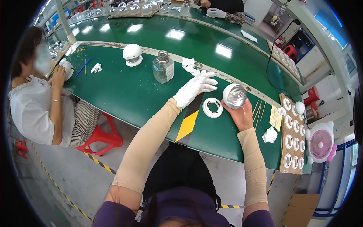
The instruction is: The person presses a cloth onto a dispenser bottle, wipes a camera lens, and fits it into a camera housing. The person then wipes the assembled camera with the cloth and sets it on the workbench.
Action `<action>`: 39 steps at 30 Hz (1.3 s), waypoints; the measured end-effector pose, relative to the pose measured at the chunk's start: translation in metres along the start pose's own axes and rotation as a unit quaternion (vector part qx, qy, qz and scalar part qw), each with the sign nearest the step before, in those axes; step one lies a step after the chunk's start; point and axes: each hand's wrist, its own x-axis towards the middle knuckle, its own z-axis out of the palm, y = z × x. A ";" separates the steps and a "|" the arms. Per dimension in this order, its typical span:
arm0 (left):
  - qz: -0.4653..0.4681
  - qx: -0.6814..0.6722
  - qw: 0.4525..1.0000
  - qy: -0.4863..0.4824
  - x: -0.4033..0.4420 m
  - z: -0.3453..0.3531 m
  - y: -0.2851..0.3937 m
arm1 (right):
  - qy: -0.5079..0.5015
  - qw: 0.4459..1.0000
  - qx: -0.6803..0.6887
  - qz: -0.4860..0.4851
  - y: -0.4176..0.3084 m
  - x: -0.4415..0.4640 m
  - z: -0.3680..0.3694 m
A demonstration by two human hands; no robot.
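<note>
My left hand (pixel 195 88), in a white glove, reaches over the green table with its fingers apart and nothing in them, close to a crumpled white cloth (pixel 188 63). Bare, my right hand (pixel 241 112) is wrapped round a globe (pixel 235 95) with a white shell and a clear, shiny face. Between my hands a white ring (pixel 212 108) lies flat on the table. A clear glass bottle (pixel 163 68) with a label stands left of my gloved hand. Farther left, a white globe (pixel 132 54) sits on a white base.
Thin wooden sticks (pixel 258 113), a yellow sheet (pixel 275 118) and crumpled tissue (pixel 269 134) lie right of my right hand. Beyond is a board (pixel 284 154) of white rings, then a pink fan (pixel 320 145). One person (pixel 41 98) sits left; another's gloved hand (pixel 216 13) is across.
</note>
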 end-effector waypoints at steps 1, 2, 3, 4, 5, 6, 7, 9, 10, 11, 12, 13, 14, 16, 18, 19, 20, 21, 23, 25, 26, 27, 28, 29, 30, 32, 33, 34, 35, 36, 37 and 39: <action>0.002 -0.002 1.000 -0.001 0.000 0.000 0.000 | 0.029 0.994 0.104 0.029 -0.001 0.000 -0.002; 0.002 -0.001 1.000 -0.002 0.000 -0.001 0.000 | 0.014 0.991 0.129 0.031 -0.002 0.000 -0.006; 0.002 0.001 1.000 -0.002 0.000 -0.002 -0.001 | 0.015 0.991 0.129 0.030 -0.002 -0.001 -0.009; 0.000 -0.008 1.000 0.001 0.002 -0.004 -0.003 | 0.020 0.994 0.107 0.010 -0.002 -0.002 -0.011; -0.001 -0.007 1.000 0.001 0.003 -0.005 -0.005 | 0.025 0.996 0.087 -0.010 0.000 -0.003 -0.012; 0.009 -0.016 1.000 0.002 0.003 -0.005 -0.005 | 0.036 0.998 -0.011 -0.045 -0.001 -0.003 -0.004; 0.019 -0.026 0.999 0.003 0.004 -0.006 -0.005 | -0.007 0.994 -0.077 -0.076 -0.003 0.000 -0.002; 0.025 -0.021 0.999 -0.003 0.003 -0.008 -0.005 | 0.047 0.953 -0.271 -0.123 -0.005 -0.007 0.022; 0.031 -0.019 0.999 -0.010 0.001 -0.006 -0.004 | 0.032 0.937 -0.318 -0.142 -0.003 -0.008 0.029; 0.025 -0.016 0.999 -0.011 -0.003 -0.005 -0.003 | 0.033 0.897 -0.408 -0.169 0.002 -0.011 0.031; 0.028 0.048 0.997 -0.044 -0.010 0.001 0.006 | 0.011 0.840 -0.499 -0.213 0.003 -0.012 0.035; 0.030 0.111 0.990 -0.076 -0.016 0.006 0.015 | -0.012 0.772 -0.583 -0.254 0.003 -0.014 0.040; -0.004 0.110 0.988 -0.108 -0.020 0.009 0.021 | -0.027 0.744 -0.609 -0.273 0.006 -0.014 0.041; -0.028 0.110 0.985 -0.133 -0.026 0.014 0.025 | -0.033 0.721 -0.635 -0.276 0.008 -0.014 0.043; -0.062 0.068 0.988 -0.128 -0.028 0.018 0.027 | -0.053 0.659 -0.682 -0.312 0.008 -0.013 0.041; -0.075 0.039 0.990 -0.115 -0.027 0.018 0.027 | -0.050 0.662 -0.681 -0.309 0.008 -0.013 0.041; -0.050 0.044 0.991 -0.116 -0.026 0.015 0.021 | -0.058 0.648 -0.692 -0.313 0.007 -0.012 0.040; -0.052 0.044 0.991 -0.117 -0.026 0.015 0.018 | -0.066 0.633 -0.703 -0.318 0.007 -0.012 0.040; 0.023 0.263 0.955 -0.131 -0.025 0.019 0.014 | -0.073 0.635 -0.707 -0.303 0.001 -0.015 0.036; 0.002 0.260 0.959 -0.116 -0.030 0.032 0.018 | -0.043 0.684 -0.668 -0.288 -0.014 -0.024 0.042; -0.012 0.291 0.952 -0.092 -0.030 0.034 0.020 | -0.004 0.752 -0.581 -0.311 -0.020 -0.034 0.047; -0.022 0.318 0.945 -0.070 -0.028 0.038 0.021 | 0.022 0.869 -0.335 -0.363 -0.015 -0.044 0.058; -0.039 0.260 0.963 -0.061 -0.029 0.041 0.020 | 0.035 0.895 -0.176 -0.408 -0.024 -0.058 0.081; -0.064 0.185 0.978 -0.065 -0.029 0.039 0.015 | -0.023 0.905 -0.037 -0.423 -0.046 -0.075 0.109; -0.100 0.128 0.985 -0.054 -0.030 0.044 0.018 | -0.097 0.883 0.092 -0.450 -0.063 -0.088 0.136; -0.035 0.231 0.971 -0.059 -0.025 0.039 0.007 | -0.126 0.839 0.190 -0.494 -0.093 -0.106 0.170; -0.049 0.272 0.960 -0.050 -0.024 0.043 0.011 | -0.120 0.832 0.185 -0.509 -0.088 -0.109 0.183; -0.033 0.276 0.959 -0.056 -0.023 0.038 0.007 | -0.119 0.825 0.183 -0.522 -0.082 -0.111 0.196; -0.019 0.292 0.954 -0.061 -0.023 0.037 0.006 | -0.121 0.817 0.185 -0.532 -0.073 -0.111 0.211; 0.005 0.320 0.945 -0.063 -0.022 0.032 0.002 | -0.126 0.810 0.190 -0.541 -0.064 -0.110 0.225; 0.030 0.348 0.935 -0.064 -0.021 0.027 -0.002 | -0.132 0.802 0.195 -0.549 -0.054 -0.108 0.238; -0.004 0.306 0.950 -0.063 -0.020 0.028 -0.002 | -0.157 0.785 0.202 -0.564 -0.043 -0.104 0.257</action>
